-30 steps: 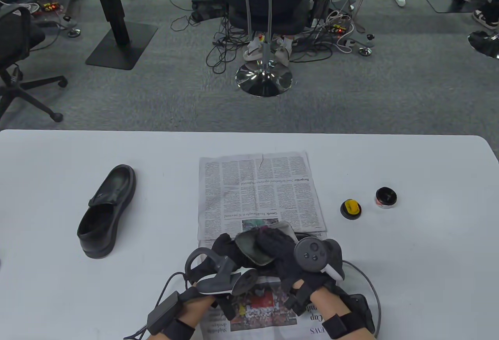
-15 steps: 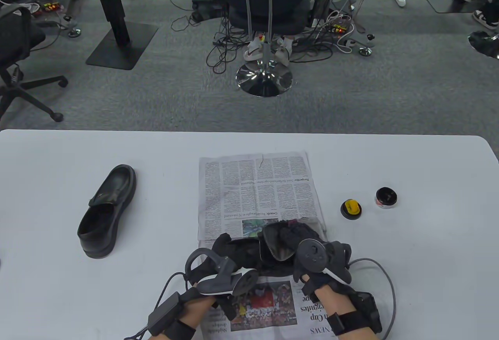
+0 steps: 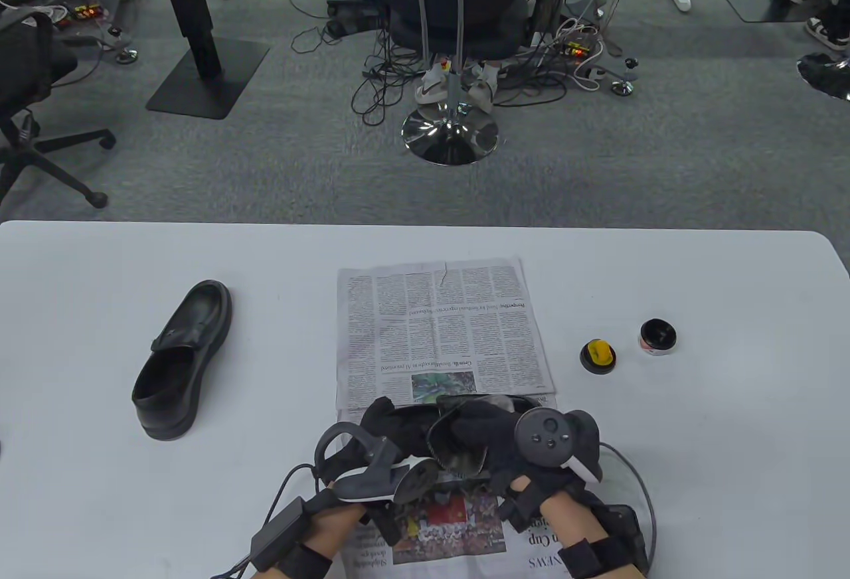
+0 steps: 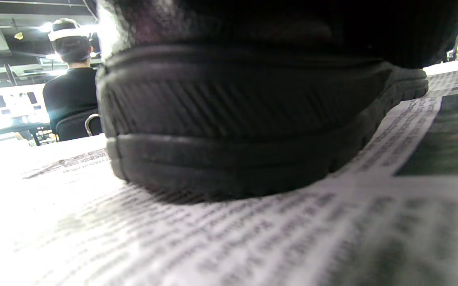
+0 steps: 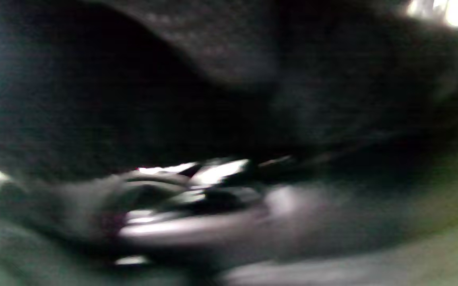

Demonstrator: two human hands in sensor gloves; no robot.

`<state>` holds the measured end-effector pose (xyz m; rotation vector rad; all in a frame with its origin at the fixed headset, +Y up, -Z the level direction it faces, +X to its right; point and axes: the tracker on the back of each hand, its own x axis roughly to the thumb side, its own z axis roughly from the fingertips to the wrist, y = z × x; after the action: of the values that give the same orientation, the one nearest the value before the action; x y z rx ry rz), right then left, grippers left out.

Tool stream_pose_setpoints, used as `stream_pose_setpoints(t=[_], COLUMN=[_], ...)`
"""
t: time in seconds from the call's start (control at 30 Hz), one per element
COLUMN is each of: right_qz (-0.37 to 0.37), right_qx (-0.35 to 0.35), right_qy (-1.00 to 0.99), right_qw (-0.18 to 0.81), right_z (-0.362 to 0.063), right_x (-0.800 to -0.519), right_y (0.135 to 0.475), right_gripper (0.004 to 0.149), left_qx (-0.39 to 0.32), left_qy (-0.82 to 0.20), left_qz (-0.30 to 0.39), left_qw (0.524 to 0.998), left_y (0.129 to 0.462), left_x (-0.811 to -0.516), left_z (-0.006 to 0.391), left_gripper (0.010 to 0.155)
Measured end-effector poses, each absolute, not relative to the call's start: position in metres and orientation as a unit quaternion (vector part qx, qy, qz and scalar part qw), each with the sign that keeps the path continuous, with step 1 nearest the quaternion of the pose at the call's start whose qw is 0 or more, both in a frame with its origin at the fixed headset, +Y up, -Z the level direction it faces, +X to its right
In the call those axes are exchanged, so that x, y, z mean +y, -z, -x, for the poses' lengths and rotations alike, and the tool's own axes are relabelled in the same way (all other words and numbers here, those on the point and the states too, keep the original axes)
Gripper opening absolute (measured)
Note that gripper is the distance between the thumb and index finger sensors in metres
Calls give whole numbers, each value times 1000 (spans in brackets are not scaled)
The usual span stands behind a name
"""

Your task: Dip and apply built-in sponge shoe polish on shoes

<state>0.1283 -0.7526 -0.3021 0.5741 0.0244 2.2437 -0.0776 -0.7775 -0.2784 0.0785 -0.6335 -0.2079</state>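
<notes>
A black shoe [image 3: 406, 417] lies on the newspaper [image 3: 438, 320] near the front edge, mostly covered by both hands. My left hand [image 3: 377, 421] grips its left end; the left wrist view shows the ribbed sole [image 4: 233, 131] resting on the newsprint [image 4: 229, 238]. My right hand [image 3: 483, 427] holds a grey cloth-like pad [image 3: 453, 451] against the shoe's upper. The right wrist view is dark and blurred. A second black shoe [image 3: 180, 358] lies at the left. An open polish tin [image 3: 657, 338] and a black lid with a yellow sponge applicator [image 3: 597, 357] sit at the right.
The white table [image 3: 730, 446] ends at a far edge, with grey carpet, a chrome stool base [image 3: 450, 135] and office chairs beyond. Glove cables [image 3: 631, 473] trail on the table by my right wrist.
My right hand swept the pad right along the shoe, then back left and toward me. My left hand and the shoe have stayed put.
</notes>
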Motion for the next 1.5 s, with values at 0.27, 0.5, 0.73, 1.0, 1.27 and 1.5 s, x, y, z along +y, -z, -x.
stream_pose_setpoints(t=[0.27,0.5,0.73,1.0,1.27,1.5], right_qz=[-221,-184,-162,-193,-251,-225], right_qx=[-5,-86,-89,9,29,-66], right_qy=[-937,-972,-963,-904,-881,-953], right_qw=[270,116,197,382,399,190], right_z=[-132,-136,-141,-137,-127,-126], right_x=[-748,-746,-748,-751,-752,-747], right_y=[303,305,310,306,303,301], right_gripper=[34,34,34,34,36,36], left_qx=[-308,-308,-307,-307,-306,-303], left_qy=[105,105,104,103,104,105], left_qz=[-39,-39,-39,-39,-38,-37], left_qw=[945,945,945,945,946,946], left_y=[278,278,278,278,278,278], left_x=[-777,-778,-778,-778,-778,-778], left_z=[78,77,77,78,78,78], left_gripper=[37,37,37,37,37,37])
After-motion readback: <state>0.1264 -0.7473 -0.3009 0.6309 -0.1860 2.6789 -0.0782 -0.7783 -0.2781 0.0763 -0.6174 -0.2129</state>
